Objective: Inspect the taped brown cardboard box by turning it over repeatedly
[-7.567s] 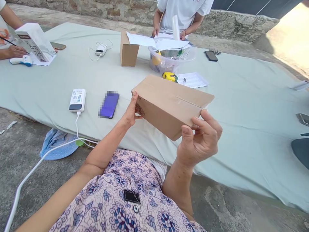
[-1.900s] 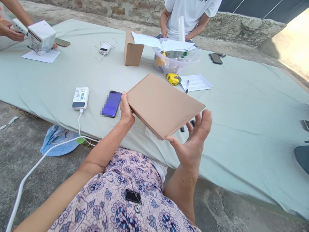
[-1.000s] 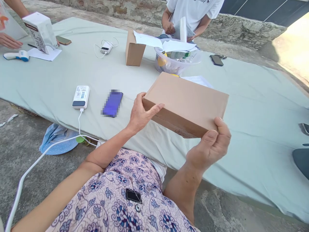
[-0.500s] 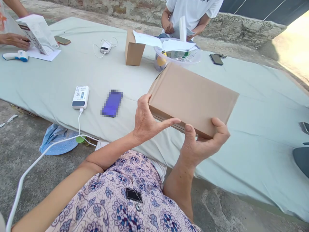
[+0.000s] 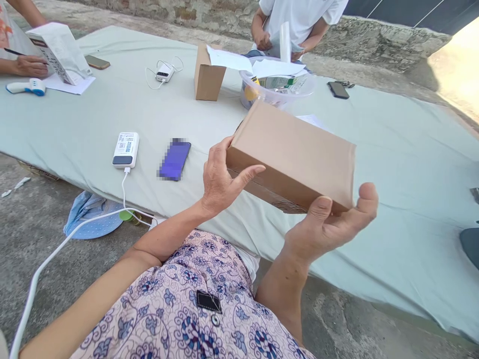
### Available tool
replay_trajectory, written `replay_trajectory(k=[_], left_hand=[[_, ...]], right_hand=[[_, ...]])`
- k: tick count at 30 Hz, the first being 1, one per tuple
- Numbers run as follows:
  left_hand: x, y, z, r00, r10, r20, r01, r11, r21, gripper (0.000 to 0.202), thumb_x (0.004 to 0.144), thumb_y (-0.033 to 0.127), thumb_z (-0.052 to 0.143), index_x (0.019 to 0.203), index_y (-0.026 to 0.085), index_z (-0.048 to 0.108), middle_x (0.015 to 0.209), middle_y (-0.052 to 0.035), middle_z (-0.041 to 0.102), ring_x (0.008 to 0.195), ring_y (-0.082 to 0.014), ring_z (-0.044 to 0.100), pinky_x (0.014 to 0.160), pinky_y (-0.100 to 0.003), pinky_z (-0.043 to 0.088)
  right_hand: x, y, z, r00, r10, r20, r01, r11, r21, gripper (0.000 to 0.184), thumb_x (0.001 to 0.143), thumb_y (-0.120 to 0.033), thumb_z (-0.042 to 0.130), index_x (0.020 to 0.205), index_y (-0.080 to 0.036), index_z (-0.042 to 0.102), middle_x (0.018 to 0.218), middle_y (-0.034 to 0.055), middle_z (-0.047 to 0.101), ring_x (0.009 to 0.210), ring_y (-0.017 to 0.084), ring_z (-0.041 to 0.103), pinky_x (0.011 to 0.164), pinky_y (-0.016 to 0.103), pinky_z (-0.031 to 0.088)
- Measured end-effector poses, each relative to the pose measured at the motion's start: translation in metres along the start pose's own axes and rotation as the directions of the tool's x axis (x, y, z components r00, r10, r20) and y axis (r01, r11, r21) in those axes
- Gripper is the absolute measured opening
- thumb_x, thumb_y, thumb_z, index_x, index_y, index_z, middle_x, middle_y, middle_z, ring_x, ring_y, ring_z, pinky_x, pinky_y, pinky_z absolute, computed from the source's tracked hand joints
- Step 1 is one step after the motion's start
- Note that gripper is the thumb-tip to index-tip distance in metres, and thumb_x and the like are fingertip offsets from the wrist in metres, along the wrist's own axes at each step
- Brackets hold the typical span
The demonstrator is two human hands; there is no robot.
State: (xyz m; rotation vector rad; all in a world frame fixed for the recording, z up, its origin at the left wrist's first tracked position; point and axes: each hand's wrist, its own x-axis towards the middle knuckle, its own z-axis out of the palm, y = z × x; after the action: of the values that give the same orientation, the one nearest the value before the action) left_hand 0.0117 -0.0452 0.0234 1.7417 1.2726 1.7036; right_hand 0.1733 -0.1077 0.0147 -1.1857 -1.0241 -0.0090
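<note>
- Our grip clasps the cardboard box (image 5: 295, 152) between left hand (image 5: 220, 177), at its left end, and right hand (image 5: 324, 227), at its near right corner, probably for balance.
- We hold it raised over the table (image 5: 404, 219), right of the phone (image 5: 175, 160).

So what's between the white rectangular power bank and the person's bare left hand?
A rectangular, purple-screened phone lies there on the pale green cloth, in the head view.

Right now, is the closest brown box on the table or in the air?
In the air: the left hand holds the brown box by one end, and the right hand supports its near right corner.
</note>
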Motion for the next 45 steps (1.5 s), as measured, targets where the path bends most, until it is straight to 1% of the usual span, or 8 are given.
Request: replay_trajectory(k=[6,16,23,29,31,34,38,45], left_hand=[[0.007,-0.005,-0.005,0.991,-0.125,0.041,0.129,0.983,-0.127,0.055,0.090,0.069,0.052,0.126,0.028,0.058,0.125,-0.0074,0.066,0.113,-0.0221,0.063,0.096,-0.035,0.052],[0.021,-0.011,-0.015,0.958,-0.271,0.092,0.284,0.939,-0.193,0.044,0.096,0.059,0.053,0.119,0.025,0.068,0.124,-0.0048,0.072,0.111,-0.0212,0.065,0.092,-0.031,0.052],[0.027,-0.018,-0.021,0.926,-0.372,0.058,0.373,0.885,-0.278,0.032,0.092,0.049,0.064,0.104,0.020,0.070,0.106,-0.0056,0.076,0.094,-0.0179,0.068,0.081,-0.027,0.052],[0.033,-0.030,-0.025,0.884,-0.458,0.096,0.464,0.831,-0.308,0.031,0.088,0.049,0.068,0.095,0.019,0.069,0.094,-0.0035,0.074,0.082,-0.0141,0.066,0.073,-0.024,0.049],[0.035,-0.033,-0.026,0.875,-0.470,0.117,0.482,0.819,-0.312,0.031,0.087,0.050,0.068,0.093,0.019,0.070,0.094,-0.0036,0.074,0.082,-0.0145,0.065,0.072,-0.024,0.049],[0.035,-0.031,-0.026,0.887,-0.436,0.154,0.462,0.819,-0.341,0.034,0.088,0.053,0.065,0.093,0.019,0.071,0.098,-0.0047,0.075,0.089,-0.0167,0.066,0.076,-0.025,0.050],[0.029,-0.019,-0.023,0.921,-0.339,0.192,0.388,0.848,-0.361,0.035,0.091,0.053,0.061,0.104,0.022,0.071,0.109,-0.0050,0.075,0.102,-0.0194,0.067,0.084,-0.028,0.052],[0.018,0.001,-0.022,0.940,-0.259,0.222,0.311,0.918,-0.248,0.040,0.092,0.057,0.058,0.118,0.028,0.067,0.124,-0.0048,0.071,0.109,-0.0218,0.065,0.087,-0.033,0.053]], right_hand=[[0.004,-0.002,-0.001,0.997,0.079,-0.017,-0.076,0.991,0.106,0.058,0.092,-0.049,0.059,0.139,-0.018,0.047,0.129,0.0104,0.064,0.118,0.022,0.065,0.112,0.052,0.048],[0.008,0.006,-0.005,0.981,0.025,0.194,-0.087,0.944,0.320,0.059,0.089,-0.034,0.065,0.145,-0.020,0.051,0.147,0.0077,0.058,0.142,0.022,0.051,0.127,0.050,0.032],[0.005,0.025,-0.015,0.921,-0.024,0.389,-0.077,0.967,0.242,0.073,0.087,-0.039,0.069,0.154,-0.031,0.040,0.160,0.0055,0.041,0.152,0.027,0.039,0.125,0.056,0.033],[0.009,0.038,-0.031,0.830,-0.011,0.557,-0.043,0.996,0.084,0.110,0.068,-0.046,0.087,0.158,-0.036,0.027,0.167,0.0052,0.028,0.152,0.027,0.035,0.125,0.051,0.033],[0.009,0.039,-0.033,0.841,0.012,0.540,-0.042,0.998,0.044,0.106,0.065,-0.047,0.088,0.156,-0.035,0.034,0.164,0.0071,0.034,0.148,0.028,0.041,0.120,0.049,0.040],[0.010,0.039,-0.030,0.912,0.021,0.411,-0.050,0.997,0.060,0.089,0.069,-0.048,0.084,0.148,-0.030,0.047,0.153,0.0097,0.047,0.139,0.027,0.050,0.110,0.046,0.049],[0.011,0.035,-0.022,0.971,0.046,0.233,-0.074,0.991,0.114,0.081,0.071,-0.052,0.081,0.141,-0.020,0.055,0.141,0.0130,0.056,0.132,0.028,0.056,0.109,0.045,0.050],[0.009,0.032,-0.017,0.974,0.203,0.099,-0.209,0.976,0.062,0.070,0.079,-0.059,0.070,0.133,-0.015,0.060,0.125,0.0132,0.066,0.121,0.027,0.064,0.111,0.044,0.048]])
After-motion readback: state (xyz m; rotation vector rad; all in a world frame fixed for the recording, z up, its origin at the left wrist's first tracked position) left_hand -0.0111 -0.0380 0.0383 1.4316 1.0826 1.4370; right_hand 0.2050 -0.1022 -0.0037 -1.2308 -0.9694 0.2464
